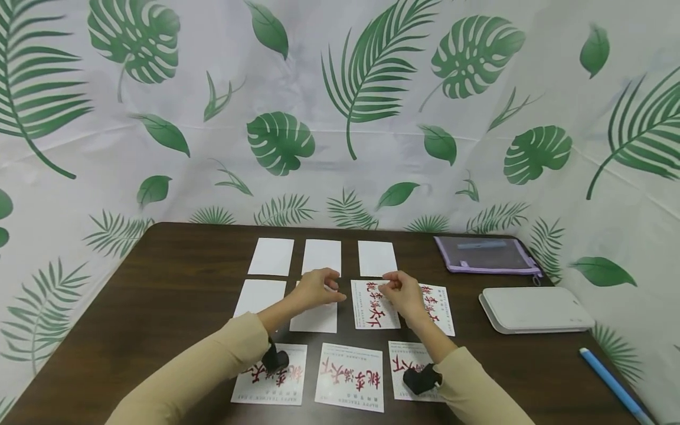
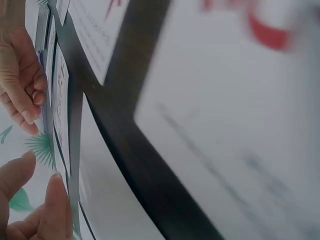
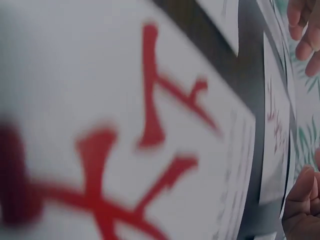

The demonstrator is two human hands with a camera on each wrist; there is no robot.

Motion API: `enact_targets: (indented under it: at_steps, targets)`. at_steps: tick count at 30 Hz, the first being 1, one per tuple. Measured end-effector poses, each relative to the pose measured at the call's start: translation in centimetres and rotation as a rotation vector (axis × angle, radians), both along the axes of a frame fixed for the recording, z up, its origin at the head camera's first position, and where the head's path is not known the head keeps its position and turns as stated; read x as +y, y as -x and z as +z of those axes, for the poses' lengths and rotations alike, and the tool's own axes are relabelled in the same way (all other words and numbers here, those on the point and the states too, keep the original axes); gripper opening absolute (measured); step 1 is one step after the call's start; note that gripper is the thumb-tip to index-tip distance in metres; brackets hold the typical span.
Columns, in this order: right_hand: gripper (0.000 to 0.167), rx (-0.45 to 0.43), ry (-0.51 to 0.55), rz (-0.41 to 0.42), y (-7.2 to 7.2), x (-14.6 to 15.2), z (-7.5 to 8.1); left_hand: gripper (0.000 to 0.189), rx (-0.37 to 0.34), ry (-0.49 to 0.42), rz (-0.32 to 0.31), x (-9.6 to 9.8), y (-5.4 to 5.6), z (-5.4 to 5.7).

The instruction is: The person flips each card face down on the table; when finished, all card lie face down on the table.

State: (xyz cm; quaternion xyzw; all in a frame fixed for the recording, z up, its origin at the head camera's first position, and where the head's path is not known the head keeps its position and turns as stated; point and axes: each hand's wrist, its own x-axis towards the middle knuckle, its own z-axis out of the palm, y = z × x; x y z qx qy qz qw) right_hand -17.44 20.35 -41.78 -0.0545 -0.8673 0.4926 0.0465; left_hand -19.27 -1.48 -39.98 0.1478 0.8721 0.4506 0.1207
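Observation:
My left hand (image 1: 314, 289) hovers over a blank white card (image 1: 314, 319) in the middle row, its thumb and fingers apart with nothing seen between them. To its right, my right hand (image 1: 406, 300) is above the edge of a white card with red characters (image 1: 372, 307), its fingers loosely bent. In the left wrist view the right hand (image 2: 22, 77) shows no object in its fingers. Another printed card (image 1: 440, 313) lies partly behind that hand. Whether the right fingertips touch a card is hard to tell.
Three blank cards, one here (image 1: 271, 257), lie along the back. Printed cards, such as this one (image 1: 349, 386), line the front under my wrists. On the right are a purple-edged mesh pouch (image 1: 478, 257), a white case (image 1: 536, 310) and a blue marker (image 1: 613, 383).

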Motion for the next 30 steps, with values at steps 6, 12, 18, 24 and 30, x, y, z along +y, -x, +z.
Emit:
enact_targets:
  at_steps: [6, 12, 18, 24, 30]
  targets:
    - [0.028, -0.026, -0.065, 0.008, 0.5, 1.4, -0.7, 0.061, -0.053, -0.033, -0.017, 1.6, 0.2, -0.1]
    - [0.031, -0.060, -0.106, 0.010, 0.6, 1.7, -0.9, 0.064, -0.078, -0.017, -0.045, 2.7, 0.2, -0.5]
    - [0.033, -0.052, -0.166, 0.021, 0.8, 1.6, -1.0, 0.067, -0.068, 0.042, -0.052, 3.5, 0.5, -1.1]
    - [0.034, -0.054, -0.187, 0.023, 0.8, 1.8, -0.9, 0.063, -0.002, 0.117, -0.050, 3.9, 0.7, -1.3]
    - [0.030, -0.073, -0.199, 0.014, 0.8, 1.8, -0.8, 0.062, -0.004, 0.133, -0.049, 4.1, 0.6, -1.1]
